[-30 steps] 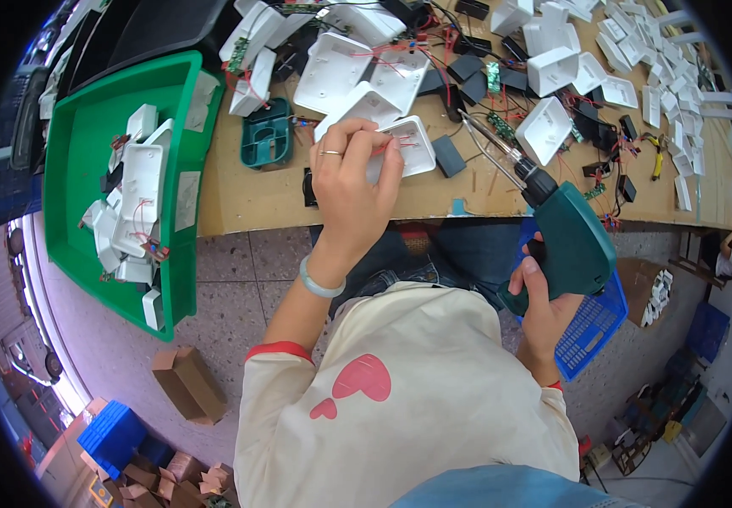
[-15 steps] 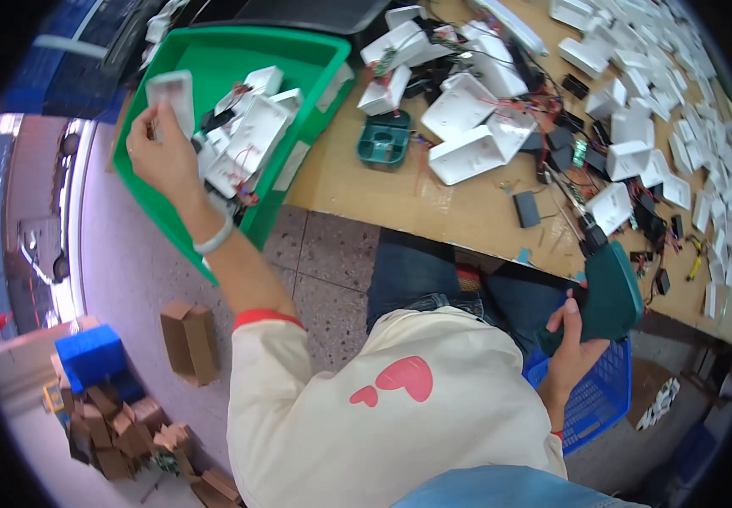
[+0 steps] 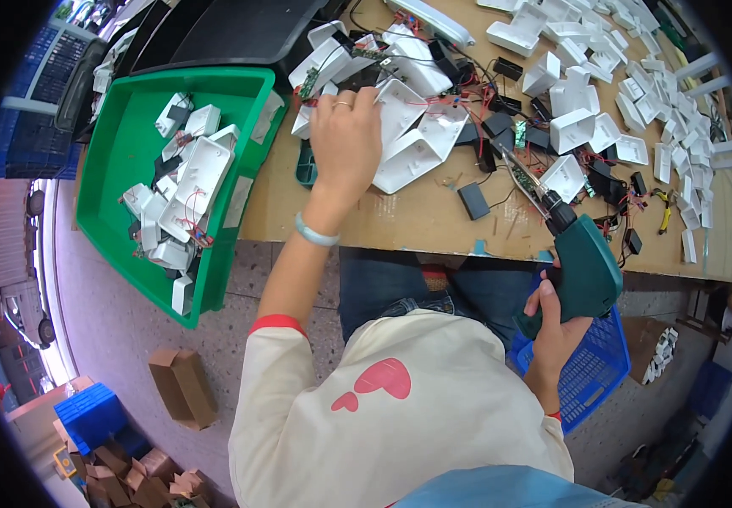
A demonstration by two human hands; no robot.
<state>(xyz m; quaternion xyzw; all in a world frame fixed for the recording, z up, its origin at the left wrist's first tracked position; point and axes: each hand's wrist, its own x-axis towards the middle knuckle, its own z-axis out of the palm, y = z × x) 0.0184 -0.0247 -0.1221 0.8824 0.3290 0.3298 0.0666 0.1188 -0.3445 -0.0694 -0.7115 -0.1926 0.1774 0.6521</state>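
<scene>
My right hand (image 3: 559, 326) is wrapped around the grip of a dark green power screwdriver (image 3: 588, 269). Its long bit points up and left over the table, among loose wires and small circuit parts. My left hand (image 3: 345, 140) reaches over the near-left side of a heap of white plastic housings (image 3: 421, 152). Its fingers bend down and away, so the tips are hidden and I cannot tell whether they grip anything. Partly behind that wrist is a small dark green tray (image 3: 305, 165). Left of it, a green bin (image 3: 260, 93) holds several white housings (image 3: 201, 182) with red wires.
Many white shells (image 3: 573, 106) spread over the right side of the cardboard-covered table (image 3: 400, 224). A small black box (image 3: 473, 201) lies near the front edge, yellow-handled cutters (image 3: 664, 212) farther right. Below are a blue basket (image 3: 590, 372) and a cardboard box (image 3: 181, 388).
My left hand has left the green bin and moved right to the housings heap. The white piece it held now lies in the bin. My right hand keeps the screwdriver; the whole view has shifted.
</scene>
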